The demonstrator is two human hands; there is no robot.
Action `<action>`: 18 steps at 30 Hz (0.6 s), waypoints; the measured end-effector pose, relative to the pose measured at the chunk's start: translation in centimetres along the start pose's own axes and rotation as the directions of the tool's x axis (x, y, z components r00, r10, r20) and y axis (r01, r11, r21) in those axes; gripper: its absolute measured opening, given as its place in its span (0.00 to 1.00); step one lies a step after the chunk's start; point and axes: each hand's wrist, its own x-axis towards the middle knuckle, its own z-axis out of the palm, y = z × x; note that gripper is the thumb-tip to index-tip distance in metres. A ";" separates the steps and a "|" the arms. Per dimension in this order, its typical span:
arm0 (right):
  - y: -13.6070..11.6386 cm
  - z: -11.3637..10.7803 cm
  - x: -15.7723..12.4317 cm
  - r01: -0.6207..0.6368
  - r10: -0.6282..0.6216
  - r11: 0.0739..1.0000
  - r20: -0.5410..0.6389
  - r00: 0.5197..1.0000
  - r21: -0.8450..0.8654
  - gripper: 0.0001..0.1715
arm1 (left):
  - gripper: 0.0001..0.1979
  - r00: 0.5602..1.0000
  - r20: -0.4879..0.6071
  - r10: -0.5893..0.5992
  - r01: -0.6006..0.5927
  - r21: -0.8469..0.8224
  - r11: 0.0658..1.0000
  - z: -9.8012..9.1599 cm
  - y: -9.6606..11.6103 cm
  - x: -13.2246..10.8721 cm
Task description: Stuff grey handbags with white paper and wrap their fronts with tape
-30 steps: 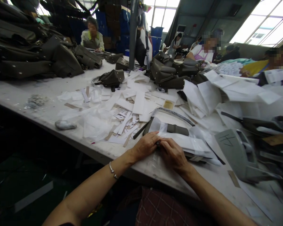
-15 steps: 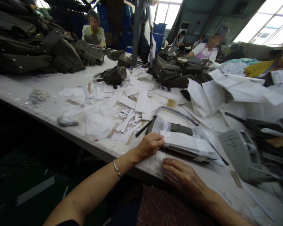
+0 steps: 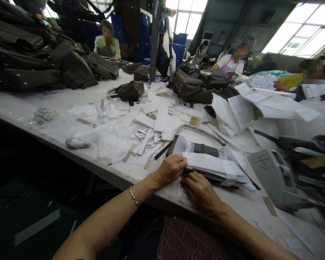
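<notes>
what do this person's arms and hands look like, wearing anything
Both arms are bare as far as shown, no gloves. A thin silver bangle with a small bead circles the left wrist. The left hand and right hand show no rings or watch.

Bag factory floor, long worktable strewn with paper slips, stacked olive bags, seated workers, blue crates, high skylights

Single view, head-worn. Looks forward and down from the near edge of the bench. Close on the left hand and right hand, low centre, forearms entering from the bottom. Wide lens: far across the bench it takes in seated workers and high windows.
</notes>
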 end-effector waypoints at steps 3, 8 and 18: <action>0.7 -0.6 -1.4 -0.088 0.097 0.968 -0.029 0.995 0.235 0.10 | 0.09 1.000 0.009 -0.008 0.008 -0.001 1.000 0.1 -0.2 -0.1; -0.1 -2.8 -3.5 -0.110 0.079 0.969 0.146 0.986 0.219 0.20 | 0.08 1.000 0.001 -0.012 0.012 -0.017 1.000 0.5 -0.4 -0.2; -1.8 -0.9 0.2 0.081 -0.029 0.977 0.249 0.968 -0.200 0.14 | 0.11 0.999 -0.022 -0.030 0.029 -0.026 0.999 0.4 -0.2 -0.1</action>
